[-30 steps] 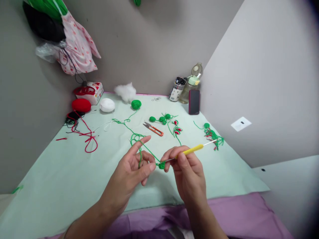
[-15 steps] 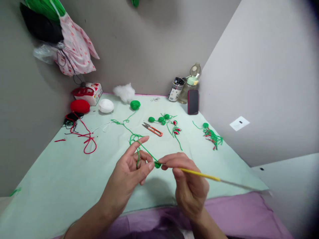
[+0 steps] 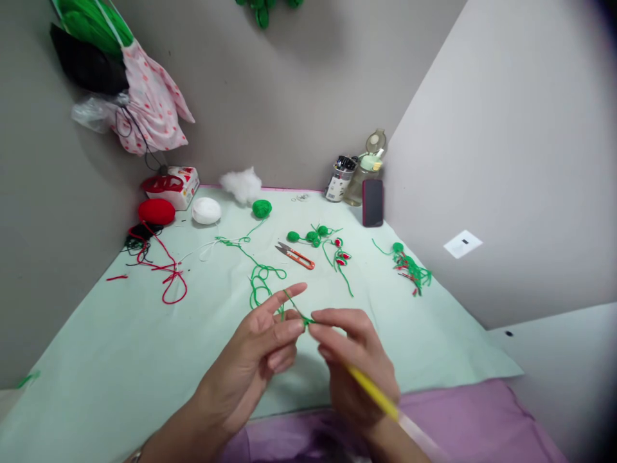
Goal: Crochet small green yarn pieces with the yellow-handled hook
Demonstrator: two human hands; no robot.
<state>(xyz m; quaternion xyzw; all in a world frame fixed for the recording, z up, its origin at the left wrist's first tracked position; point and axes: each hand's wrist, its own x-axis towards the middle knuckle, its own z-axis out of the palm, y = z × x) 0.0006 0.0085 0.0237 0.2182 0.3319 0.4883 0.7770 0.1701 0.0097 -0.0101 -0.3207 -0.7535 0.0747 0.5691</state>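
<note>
My left hand [image 3: 270, 337] pinches a small piece of green crochet work [image 3: 307, 321], mostly covered by the fingertips. Green yarn [image 3: 295, 302] runs from the piece up over my raised left index finger. In my right hand [image 3: 359, 360] is a crochet hook with a yellow handle [image 3: 373, 389], its tip at the green piece and its rear end blurred. The fingertips of both hands nearly meet there. Loose loops of green yarn [image 3: 260, 283] lie just beyond my left hand and lead back to a green yarn ball [image 3: 261, 208].
Orange thread snips [image 3: 295, 256] lie mid-table near small green crocheted balls [image 3: 312, 238] and red-green pieces [image 3: 342, 258]. Red yarn [image 3: 157, 211], white yarn [image 3: 206, 211] and fluffy stuffing [image 3: 241, 185] sit back left. A phone [image 3: 373, 202], bottle [image 3: 359, 183] and pen cup [image 3: 340, 180] stand back right.
The hook's rear end has swung down toward me, and my right hand has turned with it. My left hand has shifted slightly right, its index finger lower and the yarn span shorter.
</note>
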